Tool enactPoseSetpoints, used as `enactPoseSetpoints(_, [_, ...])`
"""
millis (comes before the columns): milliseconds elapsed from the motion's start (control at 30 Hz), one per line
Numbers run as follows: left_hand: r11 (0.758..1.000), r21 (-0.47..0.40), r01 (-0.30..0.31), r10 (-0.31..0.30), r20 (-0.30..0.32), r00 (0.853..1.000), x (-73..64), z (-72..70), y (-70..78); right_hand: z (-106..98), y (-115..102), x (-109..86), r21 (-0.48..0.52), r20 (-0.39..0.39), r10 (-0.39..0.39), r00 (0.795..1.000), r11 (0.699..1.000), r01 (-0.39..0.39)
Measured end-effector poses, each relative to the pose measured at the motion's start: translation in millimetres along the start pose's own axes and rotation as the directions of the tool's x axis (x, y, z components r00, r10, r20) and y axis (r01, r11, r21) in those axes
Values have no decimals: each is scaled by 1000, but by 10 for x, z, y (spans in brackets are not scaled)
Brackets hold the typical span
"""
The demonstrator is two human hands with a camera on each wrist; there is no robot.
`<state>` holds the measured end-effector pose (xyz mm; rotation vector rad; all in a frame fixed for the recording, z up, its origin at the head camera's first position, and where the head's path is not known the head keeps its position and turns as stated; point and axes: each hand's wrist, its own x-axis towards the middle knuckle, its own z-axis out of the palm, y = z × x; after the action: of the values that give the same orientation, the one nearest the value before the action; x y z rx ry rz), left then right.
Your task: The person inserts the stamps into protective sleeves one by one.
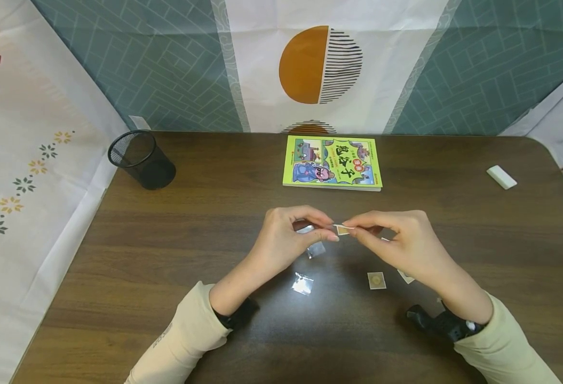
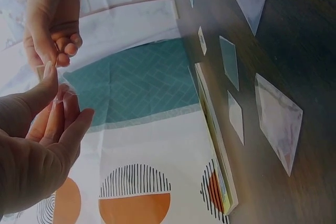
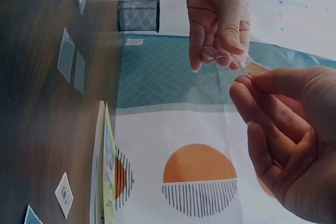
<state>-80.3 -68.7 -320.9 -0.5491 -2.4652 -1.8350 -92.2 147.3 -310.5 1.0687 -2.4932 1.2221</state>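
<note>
Over the middle of the dark wooden table, both hands meet around a small item. My left hand (image 1: 286,232) pinches a small clear plastic sleeve (image 3: 215,54) between thumb and fingers. My right hand (image 1: 408,240) pinches a small square stamp (image 1: 342,230), yellowish with a white border, at the sleeve's edge. How far the stamp is inside the sleeve I cannot tell. Below the right hand lies another square stamp (image 1: 376,280), with one more (image 1: 406,277) partly covered by that hand. Under the left hand are a shiny clear sleeve (image 1: 302,284) and further clear sleeves (image 1: 316,249), partly hidden.
A yellow-green comic-style book (image 1: 332,162) lies at the table's back edge. The black mesh pen holder (image 1: 142,160) stands at the back left. Toward the far right is a small white block (image 1: 501,177). Patterned cloth (image 1: 166,69) hangs behind the table.
</note>
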Motion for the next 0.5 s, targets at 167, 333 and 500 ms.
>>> enactPoseSetpoints(167, [998,53,-21,19,38,999,-7,-7,-5,-6,-11,-3,-10,39,26,999,1000,-25])
enactPoseSetpoints(333, [997,61,-53,45,129,991,-10,-4,-20,-5,-2,-8,-31,79,22,997,999,-19])
enactPoseSetpoints(500, [997,74,-37,25,153,988,-6,-1,-22,-4,4,-14,-16,95,53,994,999,-52])
